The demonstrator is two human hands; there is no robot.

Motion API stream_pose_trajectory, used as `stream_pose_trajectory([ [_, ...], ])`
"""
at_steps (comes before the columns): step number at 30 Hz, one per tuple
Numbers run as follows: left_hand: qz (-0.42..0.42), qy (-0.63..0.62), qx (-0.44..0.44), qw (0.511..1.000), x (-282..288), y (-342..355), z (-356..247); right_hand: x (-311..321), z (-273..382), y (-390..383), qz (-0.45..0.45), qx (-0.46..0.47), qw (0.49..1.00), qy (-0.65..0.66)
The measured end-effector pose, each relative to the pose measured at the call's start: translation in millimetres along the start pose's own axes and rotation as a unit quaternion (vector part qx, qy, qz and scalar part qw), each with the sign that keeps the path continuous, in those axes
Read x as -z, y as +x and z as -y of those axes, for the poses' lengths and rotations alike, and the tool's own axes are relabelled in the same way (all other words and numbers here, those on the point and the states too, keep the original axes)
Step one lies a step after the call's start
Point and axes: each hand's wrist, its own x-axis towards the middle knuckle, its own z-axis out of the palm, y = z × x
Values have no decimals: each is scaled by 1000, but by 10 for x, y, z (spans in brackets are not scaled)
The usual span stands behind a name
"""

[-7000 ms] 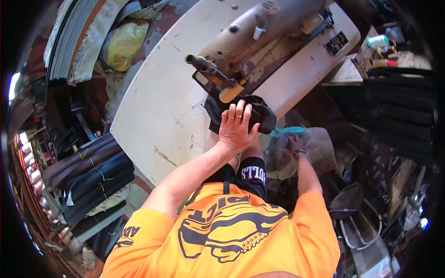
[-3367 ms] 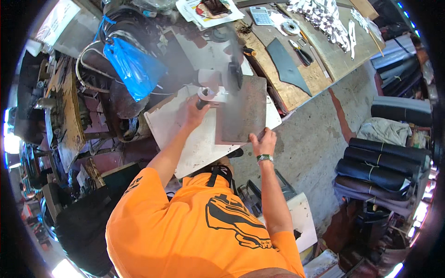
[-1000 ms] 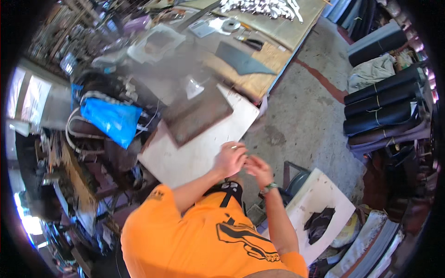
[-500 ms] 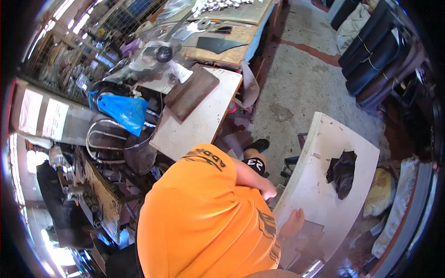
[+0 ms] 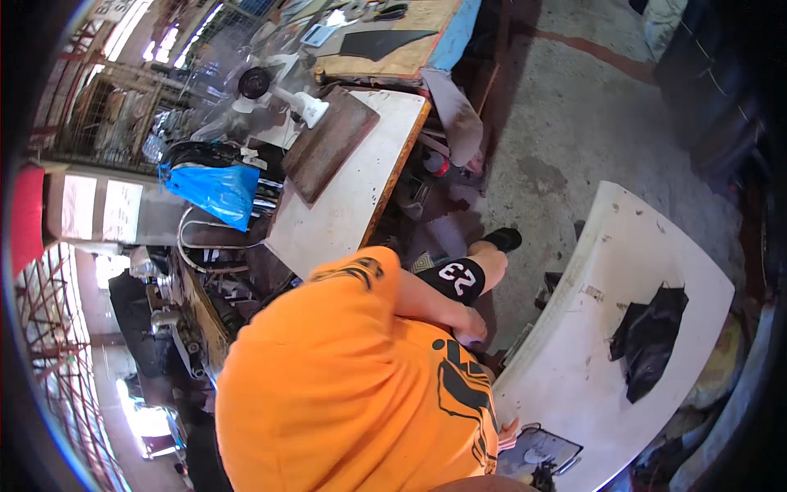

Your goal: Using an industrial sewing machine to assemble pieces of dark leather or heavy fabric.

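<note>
My left forearm reaches across my orange shirt (image 5: 328,385), and my left hand (image 5: 470,327) rests by my knee in black shorts (image 5: 456,280). Its fingers are turned down and hidden, so what they hold, if anything, does not show. My right hand (image 5: 508,435) shows only partly past the shirt. Its visible fingers look extended, beside a dark-rimmed rectangular panel (image 5: 560,447) at the near end of a white tabletop (image 5: 566,353). Small dark parts (image 5: 543,476) lie at the panel's near side. Farther along that top lies a crumpled black piece of material (image 5: 649,340).
To the left, another white table (image 5: 328,234) bears a brown board (image 5: 332,143) and a white fan (image 5: 283,94). A blue plastic bag (image 5: 217,193) hangs by a metal-framed chair (image 5: 197,246). Dark rolls (image 5: 721,90) stand at the far right, beyond the concrete floor (image 5: 566,107).
The view has shifted. My right hand has drawn back toward my body from over the panel, which now shows more plainly. My left hand stays near my knee.
</note>
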Motion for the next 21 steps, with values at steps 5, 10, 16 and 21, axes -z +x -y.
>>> stream_pose_trajectory([
  [5, -523, 17, 80, 848, 1090, -1616, 57, 69, 97, 55, -25, -27, 999, -15],
  [10, -649, 228, 470, 553, 1293, -2905, 1134, 63, 138, 70, -38, -19, 999, 10],
  [16, -614, 144, 597, 496, 909, -3153, 1661, 22, 153, 44, -26, 8, 1000, -6],
  [21, -631, 116, 550, 535, 783, -3187, 1396, -41, 61, -6, -38, -4, 999, -15],
])
